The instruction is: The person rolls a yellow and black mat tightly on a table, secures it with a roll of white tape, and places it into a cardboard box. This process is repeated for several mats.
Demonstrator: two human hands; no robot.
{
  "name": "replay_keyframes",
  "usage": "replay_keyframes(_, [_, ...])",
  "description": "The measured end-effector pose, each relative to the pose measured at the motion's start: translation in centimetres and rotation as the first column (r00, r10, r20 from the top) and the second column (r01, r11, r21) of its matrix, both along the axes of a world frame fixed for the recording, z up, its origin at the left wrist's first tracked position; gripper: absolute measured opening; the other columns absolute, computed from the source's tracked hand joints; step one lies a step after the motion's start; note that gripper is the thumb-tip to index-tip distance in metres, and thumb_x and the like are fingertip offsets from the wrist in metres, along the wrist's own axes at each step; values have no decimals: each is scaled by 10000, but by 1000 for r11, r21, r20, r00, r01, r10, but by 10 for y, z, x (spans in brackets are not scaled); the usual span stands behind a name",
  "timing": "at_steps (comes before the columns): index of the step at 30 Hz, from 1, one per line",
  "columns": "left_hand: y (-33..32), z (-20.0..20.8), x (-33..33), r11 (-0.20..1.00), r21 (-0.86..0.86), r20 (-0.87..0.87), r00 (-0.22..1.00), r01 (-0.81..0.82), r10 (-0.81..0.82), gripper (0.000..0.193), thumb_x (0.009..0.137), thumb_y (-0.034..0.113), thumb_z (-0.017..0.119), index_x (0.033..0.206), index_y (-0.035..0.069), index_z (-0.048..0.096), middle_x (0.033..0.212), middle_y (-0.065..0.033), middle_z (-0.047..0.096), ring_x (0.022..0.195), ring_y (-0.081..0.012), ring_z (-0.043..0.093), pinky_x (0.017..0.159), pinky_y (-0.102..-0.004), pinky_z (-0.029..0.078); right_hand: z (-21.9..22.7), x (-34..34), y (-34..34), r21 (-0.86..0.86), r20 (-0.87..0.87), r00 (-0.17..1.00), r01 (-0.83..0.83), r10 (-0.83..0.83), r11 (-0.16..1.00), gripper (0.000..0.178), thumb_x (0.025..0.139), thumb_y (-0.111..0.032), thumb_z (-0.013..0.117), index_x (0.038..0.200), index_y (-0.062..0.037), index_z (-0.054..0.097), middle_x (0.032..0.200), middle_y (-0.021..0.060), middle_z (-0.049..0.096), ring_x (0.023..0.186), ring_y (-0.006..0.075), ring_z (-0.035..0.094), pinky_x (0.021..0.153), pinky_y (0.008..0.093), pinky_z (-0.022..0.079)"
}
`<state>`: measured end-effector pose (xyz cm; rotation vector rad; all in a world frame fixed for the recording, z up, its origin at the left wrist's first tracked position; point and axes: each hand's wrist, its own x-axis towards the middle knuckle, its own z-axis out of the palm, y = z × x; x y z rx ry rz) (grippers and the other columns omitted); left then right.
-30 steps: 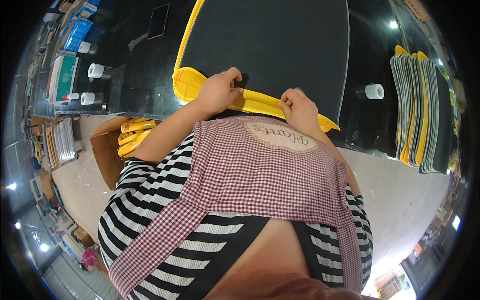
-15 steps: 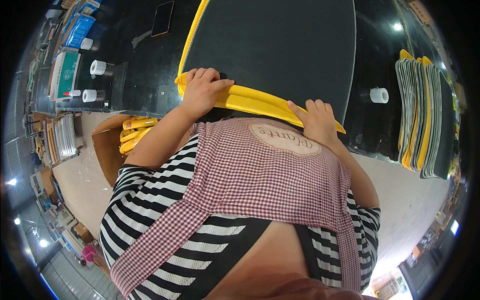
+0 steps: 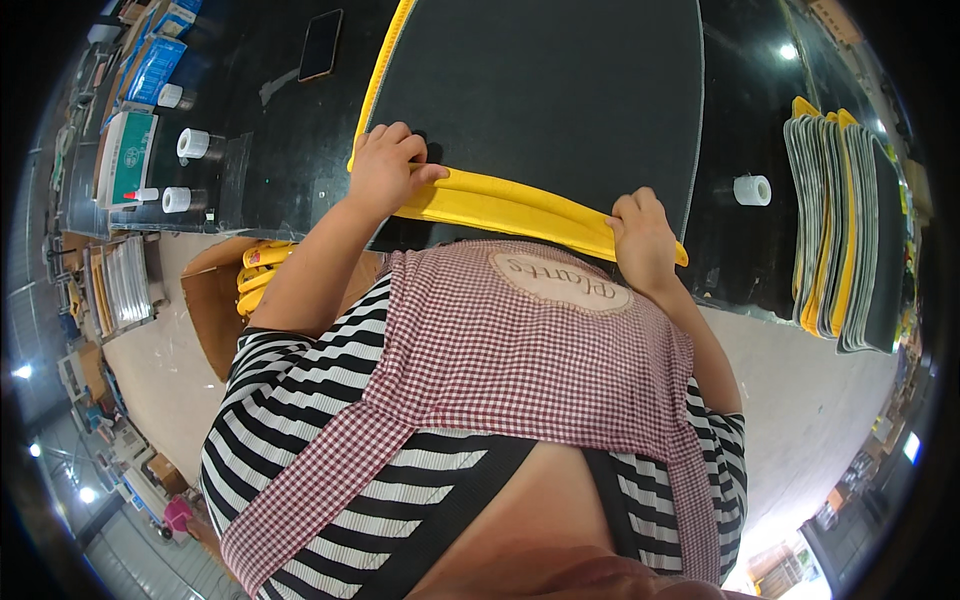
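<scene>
On the black table a dark grey mat (image 3: pixel 540 90) lies with its dark face up, a pale stitched line along its right edge and yellow showing at its left edge. Its near edge is turned up into a thick yellow fold (image 3: pixel 510 210). My left hand (image 3: pixel 385 172) grips the left end of this fold, thumb pointing inward along it. Near the right end, my right hand (image 3: pixel 645 240) has its fingers curled closed over the yellow edge. The fold's underside is hidden.
To the right stands a stack of grey and yellow mats (image 3: pixel 840 230), with a white roll (image 3: pixel 752 190) beside it. Further left are a phone (image 3: pixel 320 45), white rolls (image 3: pixel 193 143) and a green-and-white box (image 3: pixel 127 160). Below the table edge, a cardboard box (image 3: pixel 215 300) holds yellow rolled pieces.
My left hand has moved slightly up and left at the fold's end. My right hand's fingers have drawn together, and its thumb has shifted right along the fold.
</scene>
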<state>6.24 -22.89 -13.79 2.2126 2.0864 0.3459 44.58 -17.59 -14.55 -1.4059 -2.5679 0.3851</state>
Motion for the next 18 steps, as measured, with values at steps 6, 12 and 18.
replay_keyframes(6, [11,7,-3,947,-308,77,990,-93,122,357,855,424,831,898,90,712,859,-82,703,798,-272,662,691,-371,523,-13,10,-6,63,-52,996,72,-69,995,161,942,-201,731,981,-65,654,983,105,624,938,315,629,763,411,540])
replay_keyframes(12, [19,15,-8,899,-427,146,974,-98,175,436,855,513,793,862,92,679,834,-78,708,820,-276,690,719,-400,528,-17,20,3,18,-184,979,95,-90,995,221,914,-221,785,945,-42,659,1003,109,615,723,290,617,615,370,524])
replay_keyframes(18, [14,-7,-27,992,8,184,975,127,-126,288,872,379,813,898,115,702,908,-57,650,866,-268,671,743,-377,536,-17,18,5,201,-255,967,41,12,979,206,889,-207,804,857,-31,703,991,108,625,816,280,608,716,396,518])
